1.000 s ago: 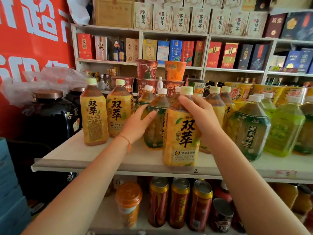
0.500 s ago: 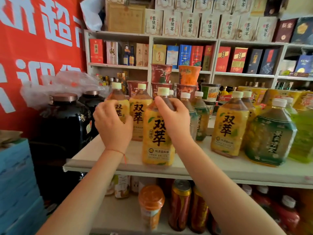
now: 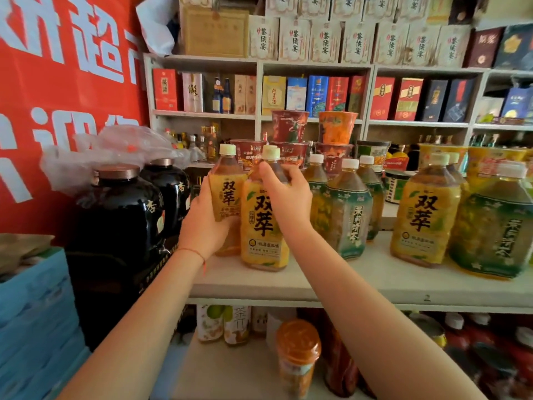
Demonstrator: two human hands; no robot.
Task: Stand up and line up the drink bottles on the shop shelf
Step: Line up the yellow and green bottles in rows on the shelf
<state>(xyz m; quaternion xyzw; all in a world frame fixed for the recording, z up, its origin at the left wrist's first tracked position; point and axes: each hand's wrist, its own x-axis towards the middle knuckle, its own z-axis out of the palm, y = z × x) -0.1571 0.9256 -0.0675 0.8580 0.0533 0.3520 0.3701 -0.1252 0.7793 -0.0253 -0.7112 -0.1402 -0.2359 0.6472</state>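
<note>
Head view: since half a second ago the left hand (image 3: pixel 206 223) has turned to curl around the lower body of a rear yellow-labelled plastic tea bottle with a pale cap (image 3: pixel 227 194), and the right hand (image 3: pixel 285 197) has slid up to clamp the neck of the front yellow-labelled plastic tea bottle (image 3: pixel 264 229), which stands upright at the left end of the white shop shelf (image 3: pixel 346 284), touching the rear one. Green-labelled tea bottles (image 3: pixel 350 215) stand at 3 o'clock of it, black glazed jars (image 3: pixel 121 215) at 9 o'clock. A third pale cap peeks behind the front bottle's cap; its body is hidden. Lower-shelf goods are blurred.
</note>
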